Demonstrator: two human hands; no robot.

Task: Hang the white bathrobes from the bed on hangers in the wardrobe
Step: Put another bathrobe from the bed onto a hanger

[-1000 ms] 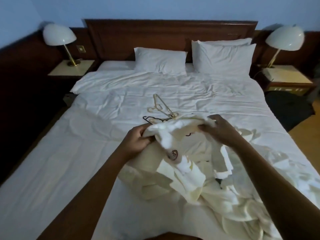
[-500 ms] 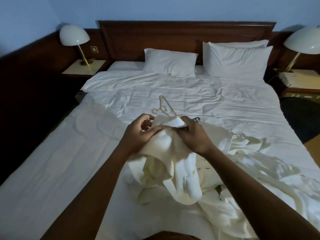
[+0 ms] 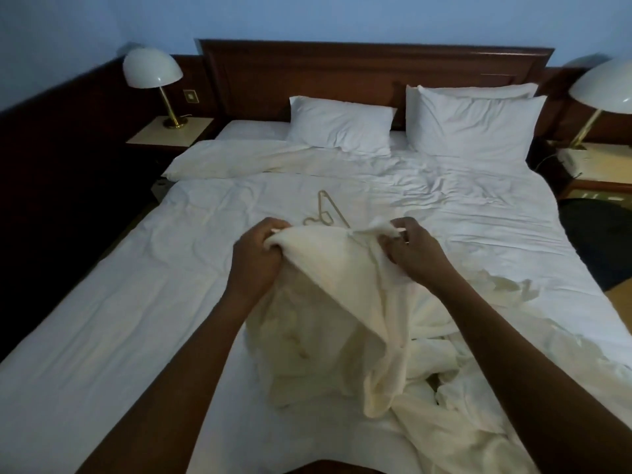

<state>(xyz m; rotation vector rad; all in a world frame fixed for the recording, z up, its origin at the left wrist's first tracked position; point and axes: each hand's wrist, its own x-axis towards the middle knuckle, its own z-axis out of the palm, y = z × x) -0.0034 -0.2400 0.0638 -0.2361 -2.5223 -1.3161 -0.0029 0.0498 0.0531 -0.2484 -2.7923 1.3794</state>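
A cream-white bathrobe (image 3: 342, 302) is lifted off the bed (image 3: 136, 302), its upper edge stretched between both hands. My left hand (image 3: 254, 261) grips the left end of that edge. My right hand (image 3: 413, 251) pinches the right end, near a thin hanger part that pokes out of the cloth. The rest of the robe hangs down and trails onto the sheet. More white robe cloth (image 3: 496, 388) lies crumpled at the right. A gold wire hanger (image 3: 325, 212) lies on the duvet just beyond my hands. No wardrobe is in view.
Two white pillows (image 3: 342, 124) lean on the dark wooden headboard (image 3: 342, 70). Bedside tables with white dome lamps (image 3: 152, 68) stand on each side. A dark round object (image 3: 602, 241) sits on the floor right of the bed.
My hands have moved apart, spreading the robe's upper edge wide. Before, they were bunched together on the cloth. The view shifted slightly left.
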